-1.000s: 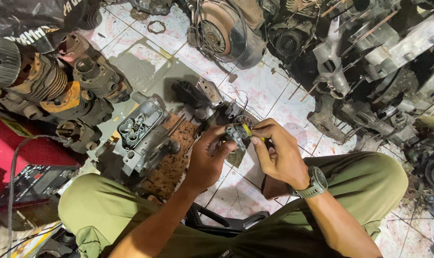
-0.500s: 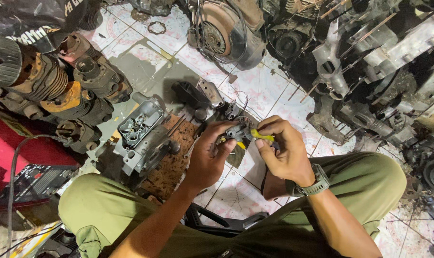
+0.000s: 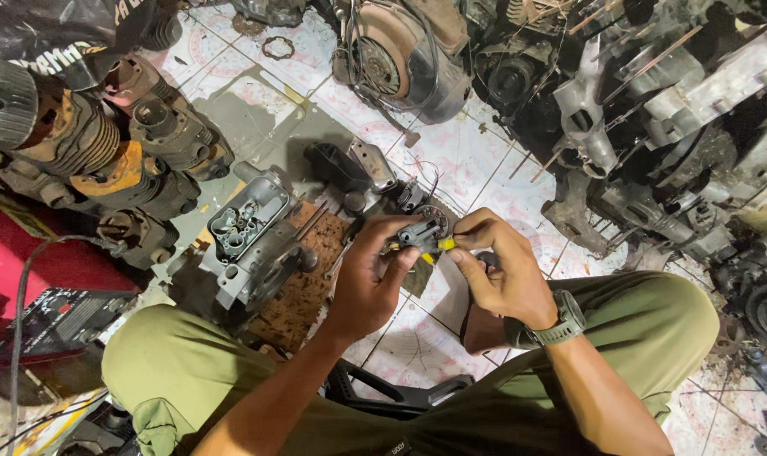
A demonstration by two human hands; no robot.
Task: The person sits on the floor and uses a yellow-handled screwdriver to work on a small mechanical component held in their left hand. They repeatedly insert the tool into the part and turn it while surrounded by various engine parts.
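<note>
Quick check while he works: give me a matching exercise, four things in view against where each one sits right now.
Things:
1. small black part
2. grey engine casing
3. watch
4. finned cylinders

Places:
a. on the right wrist
b. piled at the left of the floor
c. held between the left hand and right hand
d. on the floor by the left knee

Pairs: 1-c, 2-d, 3-a, 4-b
</note>
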